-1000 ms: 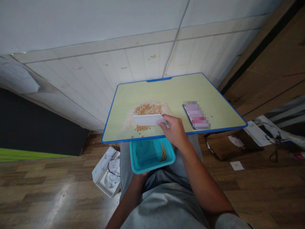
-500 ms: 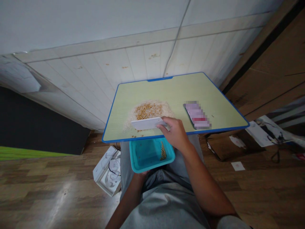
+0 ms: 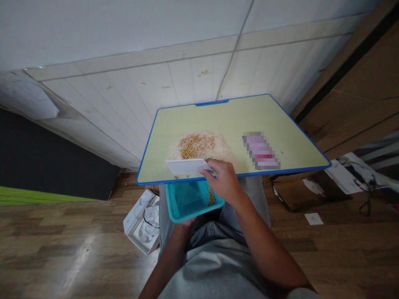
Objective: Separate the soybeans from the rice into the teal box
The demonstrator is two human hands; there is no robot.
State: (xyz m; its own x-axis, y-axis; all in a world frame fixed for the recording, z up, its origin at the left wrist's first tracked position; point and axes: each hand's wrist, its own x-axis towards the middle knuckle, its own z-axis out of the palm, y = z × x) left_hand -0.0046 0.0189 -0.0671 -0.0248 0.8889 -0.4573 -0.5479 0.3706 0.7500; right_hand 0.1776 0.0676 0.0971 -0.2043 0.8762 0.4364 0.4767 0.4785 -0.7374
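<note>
My right hand (image 3: 222,178) grips one end of a thin white rectangular board (image 3: 183,166), thumb on the near side. It stands on edge on the small table, close to its front edge. Just beyond it lie yellow soybeans (image 3: 188,146) amid a spread of pale, rice-like grains (image 3: 222,145). A few stray beans rest between board and edge. Below the table's front edge, my left hand (image 3: 188,222) holds a teal plastic tray (image 3: 187,214) from underneath, its fingers mostly hidden. Some soybeans (image 3: 211,197) sit at the tray's right side.
A pixelated phone-like object (image 3: 261,150) lies on the right of the blue-edged table (image 3: 177,118). An open white box (image 3: 143,226) with a cable is on the floor at left, a cardboard box (image 3: 296,191) at right. A panelled wall (image 3: 124,95) stands behind.
The white board in my right hand has come nearer the table's front edge and a little left. The tray has shifted slightly left, tucked further under the table edge.
</note>
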